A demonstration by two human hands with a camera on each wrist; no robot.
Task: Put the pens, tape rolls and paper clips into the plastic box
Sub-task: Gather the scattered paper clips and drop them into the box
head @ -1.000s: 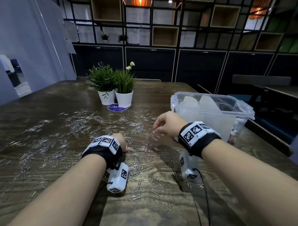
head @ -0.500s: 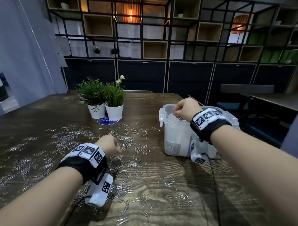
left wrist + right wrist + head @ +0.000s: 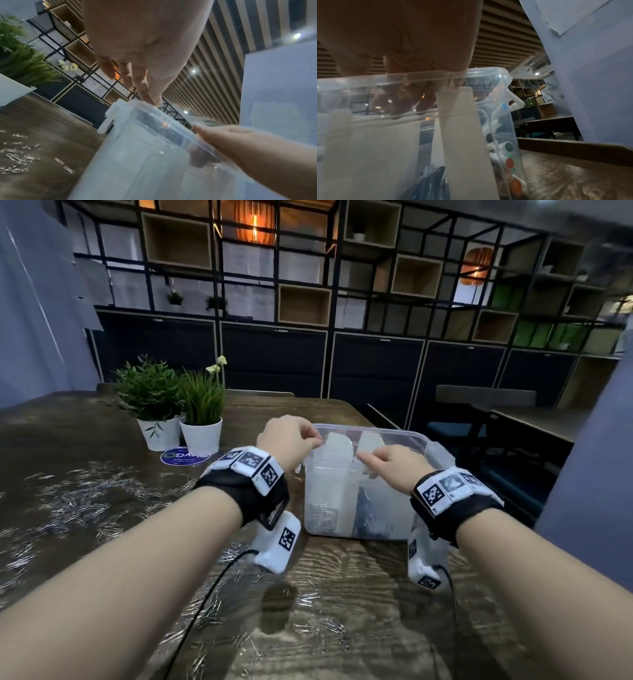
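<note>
- Reaching over the plastic box [image 3: 394, 518], both hands hover at its open top, above the near rim.
- The left hand [image 3: 286, 441] has its fingers bunched together, tips pinched over the box's left compartment; whether a paper clip sits between them cannot be told.
- The right hand [image 3: 392, 462] is loosely curled, with the index finger stretched toward the left hand; it holds nothing that can be seen, and in the left wrist view its fingers [image 3: 202, 159] dip just inside the near wall.
- The box stands on the desk [image 3: 359, 611], toward its right edge, and is split by pale upright dividers [image 3: 464, 135].
- Pens [image 3: 509, 155] with coloured caps stand packed in the right-hand compartment; a small heap of clips lies at the bottom of the left one.
- Paper clips [image 3: 85, 501] lie scattered in great number across the desk, left of the box and nearer the person.
- Two potted plants [image 3: 171, 398] in white pots stand behind the clips, well apart from the box.
</note>
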